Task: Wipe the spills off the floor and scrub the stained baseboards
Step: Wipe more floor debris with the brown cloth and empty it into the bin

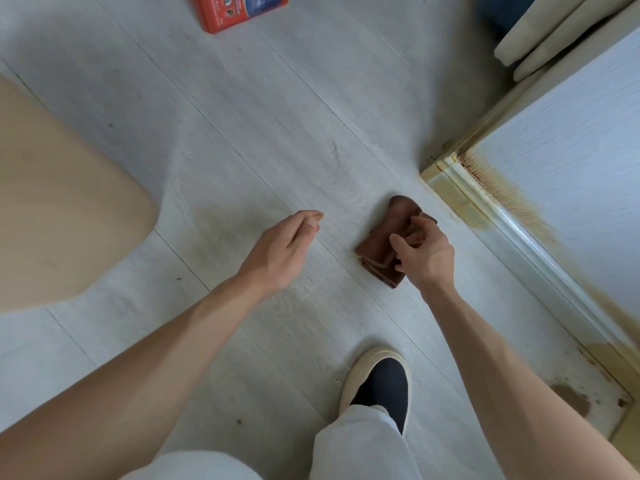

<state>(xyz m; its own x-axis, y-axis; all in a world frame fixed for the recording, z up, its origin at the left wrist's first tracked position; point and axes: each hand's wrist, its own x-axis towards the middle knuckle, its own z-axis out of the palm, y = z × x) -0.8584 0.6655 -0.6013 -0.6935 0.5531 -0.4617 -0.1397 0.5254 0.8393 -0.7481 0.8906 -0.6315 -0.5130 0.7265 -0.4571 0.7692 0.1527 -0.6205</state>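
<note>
The right hand [424, 252] holds a brown cloth [388, 244]. Its fingers and thumb are curled tight on the folded cloth, w/ the cloth's near end low by the floor [277, 116]; can't tell if it touches. The cloth is in the middle-right of the view, near the baseboard [512, 233] but not touching it.

The left hand [282, 249] holds nothing. It hangs over the floor, left of the cloth, fingers loose and a bit bent, thumb tip close to the pointer finger.

The floor is pale gray wood boards. A faint dull smudge [221, 230] shows on it, just left of the left hand. More brown spots [571, 398] sit on the floor at the near right, by the bottom of the wall.

The baseboard runs along the right side, from the corner near the cloth down to the near right. It's white w/ yellow-brown stains, worst at the corner end. The white wall [571, 161] above it has orange-brown streaks too.

A shoe [379, 379], cream w/ a dark top, stands on the floor near the bottom middle, w/ a white pant leg [360, 445] above it.

Far at the top sits a red box [239, 8], partly cut off. A tan flat thing [62, 209] w/ a round corner fills the left side. Cream curtains [568, 32] hang at the far right.
</note>
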